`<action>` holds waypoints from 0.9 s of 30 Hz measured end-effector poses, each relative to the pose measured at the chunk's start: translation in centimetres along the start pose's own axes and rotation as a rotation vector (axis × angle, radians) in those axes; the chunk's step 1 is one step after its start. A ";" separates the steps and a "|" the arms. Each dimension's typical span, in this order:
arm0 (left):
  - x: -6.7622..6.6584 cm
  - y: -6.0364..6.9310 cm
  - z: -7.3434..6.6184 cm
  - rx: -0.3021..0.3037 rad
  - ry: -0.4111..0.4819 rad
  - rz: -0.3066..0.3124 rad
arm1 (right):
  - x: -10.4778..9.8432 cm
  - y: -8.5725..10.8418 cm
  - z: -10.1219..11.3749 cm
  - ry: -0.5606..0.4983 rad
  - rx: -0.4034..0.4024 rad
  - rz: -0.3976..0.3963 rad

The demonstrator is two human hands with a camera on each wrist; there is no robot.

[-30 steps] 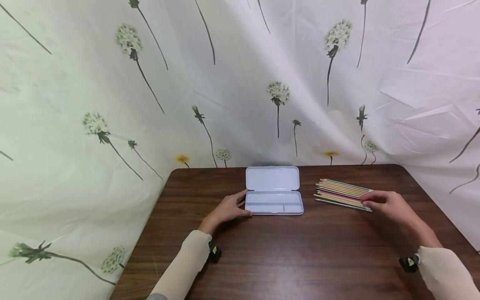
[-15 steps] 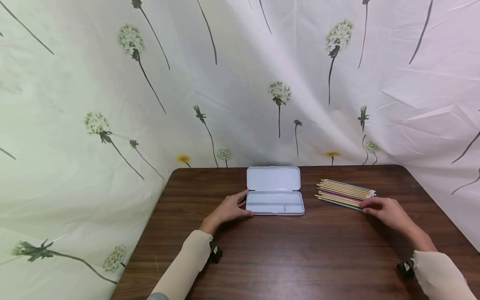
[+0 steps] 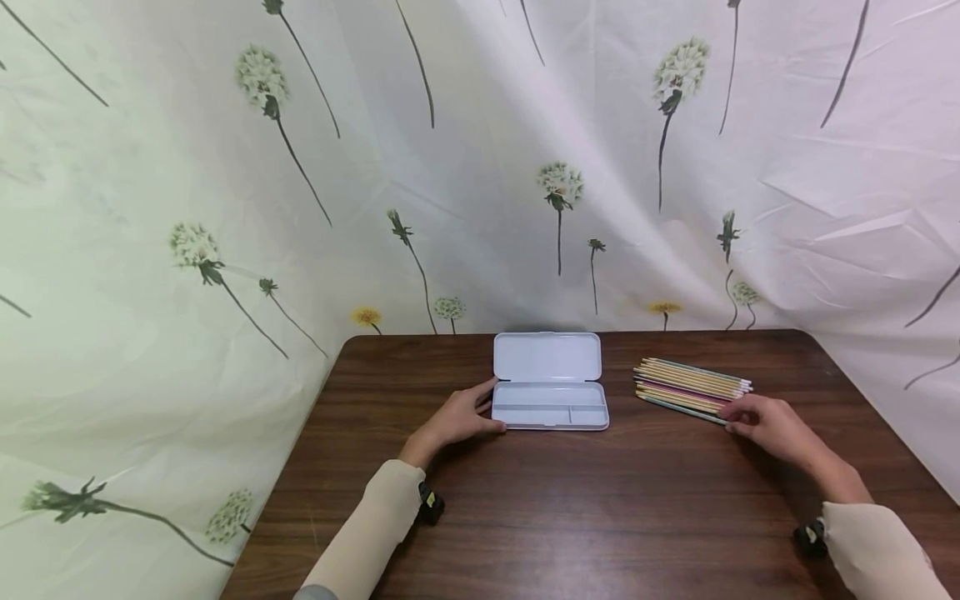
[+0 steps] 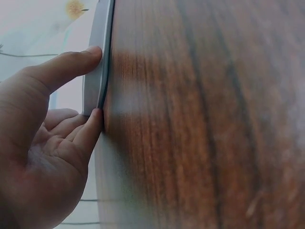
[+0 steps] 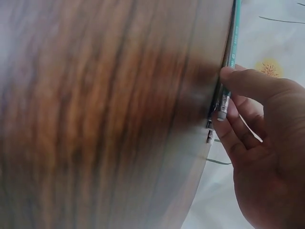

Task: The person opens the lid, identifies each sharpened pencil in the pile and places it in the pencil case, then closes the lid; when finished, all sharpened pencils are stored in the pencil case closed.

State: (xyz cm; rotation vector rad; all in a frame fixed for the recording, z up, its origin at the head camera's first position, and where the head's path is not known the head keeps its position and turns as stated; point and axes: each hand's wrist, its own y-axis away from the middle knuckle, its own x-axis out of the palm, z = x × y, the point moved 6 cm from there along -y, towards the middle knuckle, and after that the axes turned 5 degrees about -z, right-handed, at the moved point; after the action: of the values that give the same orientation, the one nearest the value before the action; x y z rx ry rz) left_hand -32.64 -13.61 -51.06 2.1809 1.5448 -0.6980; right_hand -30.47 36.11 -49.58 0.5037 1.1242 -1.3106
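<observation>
A pale blue pencil case [image 3: 547,358] lies with its lid folded back, its divided tray facing up with nothing in it. My left hand [image 3: 456,418] holds the case's left end, the thumb on its front side and other fingers around the corner, as the left wrist view shows too. To the right, several pencils [image 3: 686,379] lie side by side, points to the left. At their near edge, my right hand [image 3: 768,425] pinches the eraser end of a green pencil [image 3: 678,407]. In the right wrist view, thumb and fingers are around this green pencil [image 5: 233,43].
Both things rest on a dark brown wooden table [image 3: 570,517] with rounded far corners. A white cloth [image 3: 480,167] printed with dandelions hangs directly behind it and along the sides.
My right hand has moved slightly nearer and closed on the nearest green pencil, which has shifted a little right along the row. The left hand and case have stayed put.
</observation>
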 end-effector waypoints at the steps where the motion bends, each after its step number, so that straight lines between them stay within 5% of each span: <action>1: 0.0 0.0 0.0 0.003 -0.003 0.000 | -0.1 0.0 0.1 0.006 -0.011 -0.014; 10: 0.0 -0.1 0.0 0.006 -0.009 -0.002 | -0.6 -0.1 0.5 0.016 0.021 -0.042; 19: 0.0 -0.2 0.1 0.010 -0.004 -0.003 | -1.3 -0.8 1.8 -0.094 -0.060 -0.186; 27: 0.0 -0.2 0.3 0.008 0.009 -0.004 | -1.3 -3.1 5.0 -0.195 -0.167 -0.189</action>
State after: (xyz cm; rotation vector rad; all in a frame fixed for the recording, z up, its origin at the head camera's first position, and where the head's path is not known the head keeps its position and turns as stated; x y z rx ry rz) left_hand -32.88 -13.66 -51.30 2.1904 1.5542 -0.6977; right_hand -31.40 31.82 -45.45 0.1452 1.1261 -1.3818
